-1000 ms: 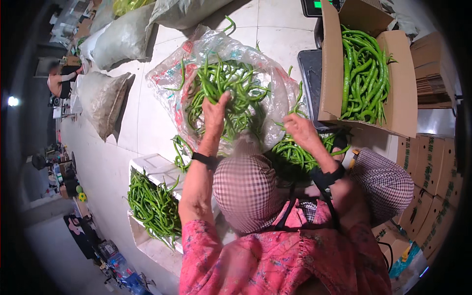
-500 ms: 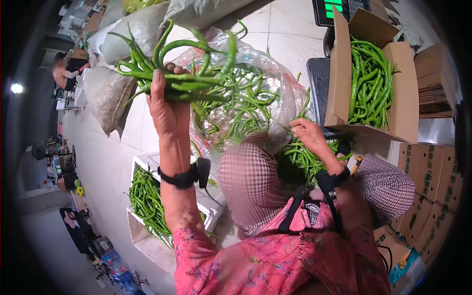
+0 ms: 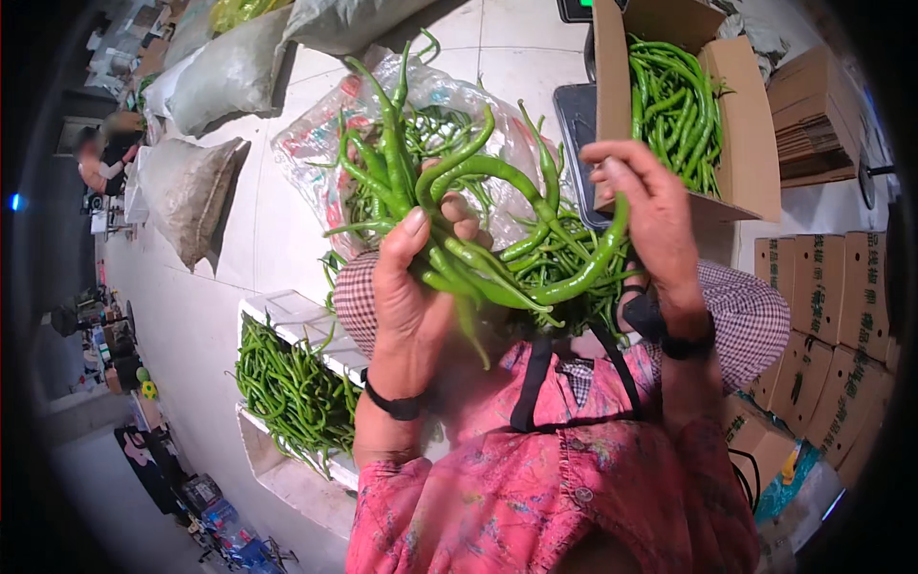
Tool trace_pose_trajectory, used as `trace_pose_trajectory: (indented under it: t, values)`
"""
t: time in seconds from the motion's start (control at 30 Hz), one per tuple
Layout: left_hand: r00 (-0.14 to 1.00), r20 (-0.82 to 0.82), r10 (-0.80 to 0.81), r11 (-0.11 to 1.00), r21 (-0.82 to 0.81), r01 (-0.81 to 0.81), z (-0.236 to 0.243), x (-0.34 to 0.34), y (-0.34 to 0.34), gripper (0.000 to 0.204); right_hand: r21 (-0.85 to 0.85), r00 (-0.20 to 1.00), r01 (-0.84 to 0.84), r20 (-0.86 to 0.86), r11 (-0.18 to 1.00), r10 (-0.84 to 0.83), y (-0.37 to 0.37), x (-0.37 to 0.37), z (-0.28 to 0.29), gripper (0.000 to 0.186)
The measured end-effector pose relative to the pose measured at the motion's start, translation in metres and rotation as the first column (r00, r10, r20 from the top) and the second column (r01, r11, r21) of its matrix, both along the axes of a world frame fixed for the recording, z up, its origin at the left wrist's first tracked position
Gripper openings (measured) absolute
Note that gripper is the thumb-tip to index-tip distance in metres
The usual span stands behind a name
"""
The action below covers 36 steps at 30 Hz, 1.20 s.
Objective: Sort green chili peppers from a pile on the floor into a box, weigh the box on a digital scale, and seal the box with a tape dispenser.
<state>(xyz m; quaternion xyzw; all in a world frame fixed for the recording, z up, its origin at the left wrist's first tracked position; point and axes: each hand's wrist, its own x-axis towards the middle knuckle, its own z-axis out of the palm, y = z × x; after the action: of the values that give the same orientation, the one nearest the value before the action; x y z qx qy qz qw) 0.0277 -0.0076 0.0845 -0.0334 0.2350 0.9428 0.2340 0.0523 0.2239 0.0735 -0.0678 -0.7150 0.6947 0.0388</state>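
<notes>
Broadly, pale tiled floor (image 3: 206,316) beneath and around a clear plastic bag (image 3: 316,153). Beyond the bag, to its upper left, bulging pale sacks (image 3: 225,81) lying on their sides. Well to the lower right of the bag, stacked brown cartons (image 3: 808,316). Next in size, the bag itself: crumpled, spread wide, with green peppers inside. Right of the bag, an open cardboard box (image 3: 751,105) filled with long green peppers, close against a dark flat platform (image 3: 574,124). Lower left of the bag, a white foam box (image 3: 296,493), heaped with more green peppers. Just off the bag's lower right edge, a loose pile of peppers (image 3: 579,244). Over the bag's near edge, left hand (image 3: 411,287), closed around a bunch of long green peppers (image 3: 392,158), tips fanning outward. Lower right of the bag, right hand (image 3: 650,206), fingers bent, just beside the end of one curved pepper (image 3: 593,273) reaching from that bunch; impossible to tell whether pinching or free.
</notes>
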Motion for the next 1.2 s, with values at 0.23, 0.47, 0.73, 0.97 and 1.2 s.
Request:
trace_pose_trajectory:
  t: [0.23, 0.47, 0.73, 0.97, 1.2]
  values:
    - [0.987, 0.127, -0.097, 0.992, 0.096, 0.085, -0.050, 0.013, 0.027, 0.051, 0.513, 0.960, 0.141, -0.280, 0.847, 0.009, 0.034, 0.011, 0.038, 0.017]
    - [0.967, 0.126, -0.220, 0.975, -0.010, 0.223, -0.062, 0.021, 0.042, 0.060, 0.365, 0.932, -0.360, 0.094, 0.858, 0.350, -0.003, 0.003, -0.001, 0.035]
    - [0.989, 0.135, -0.056, 0.948, -0.303, 0.095, -0.084, 0.020, 0.045, 0.042, 0.269, 0.961, -0.170, 0.260, 0.948, 0.099, 0.007, 0.006, -0.032, 0.028]
    - [0.997, -0.072, -0.019, 0.805, -0.592, -0.027, -0.088, 0.027, 0.052, 0.033, -0.002, 0.974, -0.165, 0.157, 0.986, 0.163, -0.042, 0.025, -0.069, 0.041]
    - [0.987, -0.053, 0.149, 0.779, -0.609, -0.151, -0.070, 0.028, 0.052, 0.026, -0.703, 0.951, 0.080, 0.265, 0.707, 0.157, -0.031, -0.007, -0.071, 0.035]
